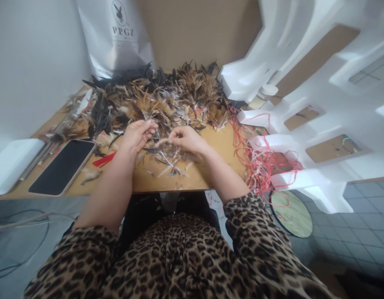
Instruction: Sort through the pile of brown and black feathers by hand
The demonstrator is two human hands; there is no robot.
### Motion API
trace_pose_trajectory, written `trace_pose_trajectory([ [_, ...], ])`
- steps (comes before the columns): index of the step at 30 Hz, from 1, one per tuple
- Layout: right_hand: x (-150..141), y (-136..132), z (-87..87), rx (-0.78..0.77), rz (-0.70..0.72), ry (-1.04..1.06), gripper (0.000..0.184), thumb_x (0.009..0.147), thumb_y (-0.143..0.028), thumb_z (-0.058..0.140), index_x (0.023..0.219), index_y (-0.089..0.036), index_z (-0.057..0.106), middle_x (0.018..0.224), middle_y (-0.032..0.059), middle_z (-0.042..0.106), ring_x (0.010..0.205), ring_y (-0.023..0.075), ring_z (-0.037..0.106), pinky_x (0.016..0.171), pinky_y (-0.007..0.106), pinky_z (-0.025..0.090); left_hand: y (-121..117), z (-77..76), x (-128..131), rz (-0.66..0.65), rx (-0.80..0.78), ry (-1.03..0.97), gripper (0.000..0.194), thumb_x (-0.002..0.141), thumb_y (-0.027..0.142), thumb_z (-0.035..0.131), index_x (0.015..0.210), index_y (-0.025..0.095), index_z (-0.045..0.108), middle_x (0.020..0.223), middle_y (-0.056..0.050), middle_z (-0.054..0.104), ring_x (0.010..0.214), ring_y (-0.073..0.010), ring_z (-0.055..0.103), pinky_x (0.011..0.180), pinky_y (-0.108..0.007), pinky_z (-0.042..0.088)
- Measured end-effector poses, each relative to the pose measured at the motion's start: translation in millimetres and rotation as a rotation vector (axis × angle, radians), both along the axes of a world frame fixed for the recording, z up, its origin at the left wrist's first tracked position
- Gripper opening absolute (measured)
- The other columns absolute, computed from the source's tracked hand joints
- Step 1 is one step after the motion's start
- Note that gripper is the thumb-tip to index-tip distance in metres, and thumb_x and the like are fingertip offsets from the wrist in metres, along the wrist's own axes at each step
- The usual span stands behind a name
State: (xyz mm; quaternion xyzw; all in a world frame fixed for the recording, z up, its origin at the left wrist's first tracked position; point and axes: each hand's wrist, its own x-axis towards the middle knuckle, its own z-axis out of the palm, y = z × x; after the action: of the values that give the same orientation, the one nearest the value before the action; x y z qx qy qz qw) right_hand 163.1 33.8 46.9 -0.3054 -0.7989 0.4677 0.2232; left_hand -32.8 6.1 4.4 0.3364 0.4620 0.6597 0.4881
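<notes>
Feathers (198,87) heaped | right fingers (176,138) pinch pale feather (161,142) | left fingers (146,126) curled, cannot tell grip | PPGZ bag (123,52), contents hidden

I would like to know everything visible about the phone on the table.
The phone lies flat, screen up, near the front edge of the table. It is a rounded rectangle with a dark, seemingly unlit screen and a pale rim, perhaps a case. Its far end slants right. A pale tuft lies beside it. Neither the left hand nor the right hand touches it.
</notes>
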Motion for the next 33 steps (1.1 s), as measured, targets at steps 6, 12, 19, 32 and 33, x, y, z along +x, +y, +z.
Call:
trace_pose_trajectory([
  [6, -11.3, 16.6, -1.9, -0.194, -0.035, 0.116, 0.008, 0.069, -0.017, 0.063, 0.07, -0.013, 0.057, 0.052, -0.004, 0.057, 0.037, 0.0037, 0.044, 0.038, 0.016, 0.031, -1.8, 1.0, -4.8, -0.131, -0.025, -0.176, 0.013, 0.069, 0.019, 0.071, 0.076, 0.011, 0.064, 0.078, -0.007, 0.07, 0.05, -0.0024, 0.054, 0.045, -0.011, 0.041],
  [12, -13.3, 21.4, -21.6, -0.4, 0.003, 0.214, 0.014, 0.069, -0.022, 0.063, 0.079, -0.012, 0.058, 0.061, -0.0015, 0.062, 0.038, 0.0028, 0.043, 0.036, 0.015, 0.027, -4.4, 5.4, -7.2, -0.159, 0.014, -0.242, 0.005, 0.072, 0.014, 0.068, 0.074, 0.011, 0.064, 0.083, -0.008, 0.071, 0.048, -0.0007, 0.049, 0.043, -0.01, 0.039],
  [19, -8.0, 27.7, -33.9, -0.211, -0.128, 0.21, 0.02, 0.069, -0.03, 0.063, 0.077, -0.012, 0.06, 0.054, -0.005, 0.052, 0.045, 0.0036, 0.037, 0.046, 0.017, 0.029, -11.5, 13.7, -2.3, -0.168, 0.02, -0.137, 0.009, 0.071, 0.018, 0.068, 0.069, 0.011, 0.064, 0.088, -0.009, 0.072, 0.05, -0.0022, 0.053, 0.044, -0.011, 0.04],
  [32, -8.4, 18.8, -30.3, 0.45, -0.138, 0.135, 0.018, 0.078, -0.025, 0.053, 0.078, -0.013, 0.066, 0.07, 0.0007, 0.061, 0.063, 0.0087, 0.049, 0.065, 0.021, 0.038, -13.9, 12.1, 5.0, -0.303, -0.151, 0.067, 0.017, 0.063, 0.023, 0.076, 0.07, 0.008, 0.069, 0.072, -0.01, 0.071, 0.052, -0.0066, 0.059, 0.049, -0.013, 0.046],
  [33, -8.5, 18.7, -30.0, 0.47, -0.139, 0.147, 0.018, 0.078, -0.025, 0.053, 0.077, -0.013, 0.066, 0.072, 0.0013, 0.062, 0.064, 0.0089, 0.05, 0.067, 0.021, 0.039, -13.2, 10.6, 5.4, -0.304, -0.161, 0.069, 0.018, 0.064, 0.022, 0.076, 0.073, 0.008, 0.069, 0.07, -0.009, 0.071, 0.055, -0.0075, 0.061, 0.05, -0.013, 0.046],
])
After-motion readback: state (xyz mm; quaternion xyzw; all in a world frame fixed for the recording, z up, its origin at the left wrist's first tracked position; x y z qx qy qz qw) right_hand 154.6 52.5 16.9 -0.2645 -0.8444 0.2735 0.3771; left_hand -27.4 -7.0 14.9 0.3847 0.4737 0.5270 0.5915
